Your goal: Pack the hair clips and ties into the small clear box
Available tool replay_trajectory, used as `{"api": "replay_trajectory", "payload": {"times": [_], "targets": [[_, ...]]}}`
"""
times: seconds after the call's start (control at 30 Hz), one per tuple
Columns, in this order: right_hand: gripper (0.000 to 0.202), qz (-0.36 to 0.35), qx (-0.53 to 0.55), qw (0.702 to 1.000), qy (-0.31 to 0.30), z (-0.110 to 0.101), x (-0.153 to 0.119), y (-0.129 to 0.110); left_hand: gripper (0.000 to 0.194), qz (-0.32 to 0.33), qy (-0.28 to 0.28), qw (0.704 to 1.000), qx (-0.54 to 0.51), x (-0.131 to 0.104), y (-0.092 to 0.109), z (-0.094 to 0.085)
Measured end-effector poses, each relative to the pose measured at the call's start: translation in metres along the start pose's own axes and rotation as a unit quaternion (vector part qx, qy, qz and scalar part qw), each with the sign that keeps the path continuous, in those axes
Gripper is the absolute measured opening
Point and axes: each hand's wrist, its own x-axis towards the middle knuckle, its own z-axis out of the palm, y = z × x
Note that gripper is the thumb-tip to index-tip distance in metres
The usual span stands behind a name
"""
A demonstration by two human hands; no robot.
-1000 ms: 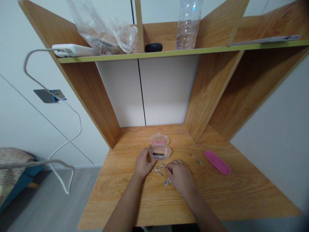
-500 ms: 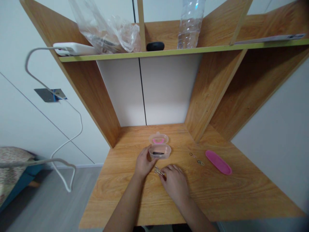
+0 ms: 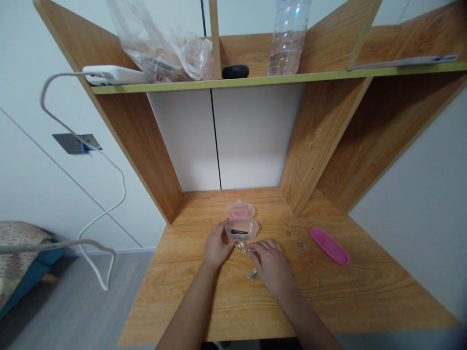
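A small clear plastic box [image 3: 251,227] stands on the desk with its lid [image 3: 228,211] folded back behind it; a pink handle shows on the lid. Inside lie dark hair clips [image 3: 239,232]. My left hand [image 3: 216,247] grips the box's left side, thumb at the front. Just in front of the box, my right hand [image 3: 269,258] pinches a shiny gold-coloured piece [image 3: 241,247], which looks like a hair clip; its exact shape is too small to tell. Silvery clips [image 3: 252,274] lie on the desk below my right hand, partly hidden by it.
To the right lie several small hair ties or rings [image 3: 300,244] and an oblong pink tray-like piece [image 3: 330,246]. The wooden desk [image 3: 175,291] has a shelf [image 3: 255,81] above, bearing a plastic bag [image 3: 171,53], a bottle [image 3: 288,43] and a white device with a cable [image 3: 115,75].
My right hand has moved slightly, bringing the gold piece up close to the box front. Silvery clips now show on the desk beneath it. My left hand stays on the box.
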Motion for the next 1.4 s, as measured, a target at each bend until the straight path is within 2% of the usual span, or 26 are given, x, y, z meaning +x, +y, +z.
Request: {"api": "replay_trajectory", "payload": {"times": [0.13,0.17,0.3,0.47,0.57,0.67,0.7,0.77,0.83,0.93,1.03,1.17,1.3,1.4], "targets": [[0.021,-0.006,-0.05,0.998,0.045,-0.02,0.03,0.004,0.069,0.006,-0.007,1.0,-0.013,-0.001,-0.001,0.0],[0.022,-0.007,-0.071,0.997,0.038,-0.024,0.039,0.004,0.07,0.006,-0.011,1.0,-0.016,-0.001,-0.001,0.001],[0.02,0.002,-0.153,0.986,-0.067,-0.029,0.074,0.003,0.07,0.008,-0.021,1.0,-0.014,-0.001,0.0,0.001],[0.017,0.005,-0.156,0.983,-0.095,-0.027,0.092,0.004,0.071,0.012,-0.019,1.0,-0.007,-0.001,0.0,-0.001],[0.021,-0.02,-0.139,0.986,-0.09,-0.033,0.081,0.007,0.071,0.012,-0.019,1.0,-0.007,-0.001,0.0,-0.001],[0.024,-0.073,-0.066,0.992,-0.083,-0.038,0.055,0.018,0.071,0.015,-0.017,1.0,-0.011,-0.001,-0.001,0.0],[0.022,-0.098,-0.023,0.99,-0.094,-0.037,0.045,0.024,0.071,0.015,-0.017,1.0,-0.011,-0.001,-0.001,0.001],[0.015,-0.128,0.04,0.978,-0.16,-0.032,0.024,0.036,0.07,0.013,-0.015,1.0,-0.01,-0.001,-0.002,0.001],[0.023,-0.142,0.078,0.966,-0.204,-0.025,0.006,0.047,0.07,0.011,-0.013,1.0,-0.007,-0.001,-0.003,0.001],[0.029,-0.128,0.106,0.965,-0.205,-0.018,-0.008,0.055,0.069,0.011,-0.01,1.0,-0.004,-0.001,-0.002,0.001],[0.016,-0.129,0.106,0.967,-0.193,-0.017,-0.011,0.054,0.07,0.012,-0.012,1.0,-0.003,-0.001,0.0,0.0],[0.012,-0.152,0.065,0.972,-0.167,-0.016,-0.012,0.05,0.07,0.011,-0.016,1.0,-0.006,-0.001,0.002,-0.001],[0.009,-0.184,-0.006,0.973,-0.14,-0.001,-0.016,0.053,0.07,0.013,-0.024,1.0,-0.009,0.0,0.001,-0.001],[0.015,-0.194,-0.041,0.973,-0.121,0.013,-0.02,0.057,0.069,0.012,-0.02,1.0,-0.01,-0.001,0.0,0.0]]}}
